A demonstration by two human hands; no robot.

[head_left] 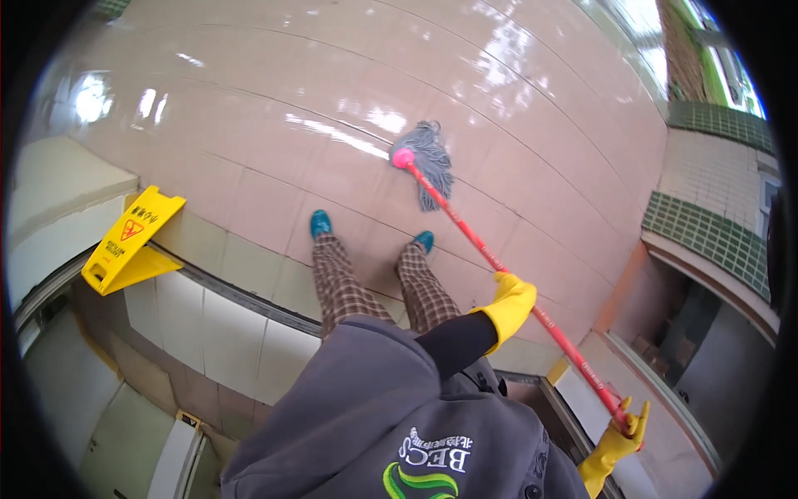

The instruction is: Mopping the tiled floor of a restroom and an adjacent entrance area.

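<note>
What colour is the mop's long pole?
The pole is red, best seen in the head view, the only one here.

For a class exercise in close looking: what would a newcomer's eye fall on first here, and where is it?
Probably the red handle, slanting from upper middle to lower right, its grey mop head on the shiny floor. Next come the yellow-gloved left hand midway along it and the yellow-gloved right hand at its near end. Then the yellow sign at far left.
</note>
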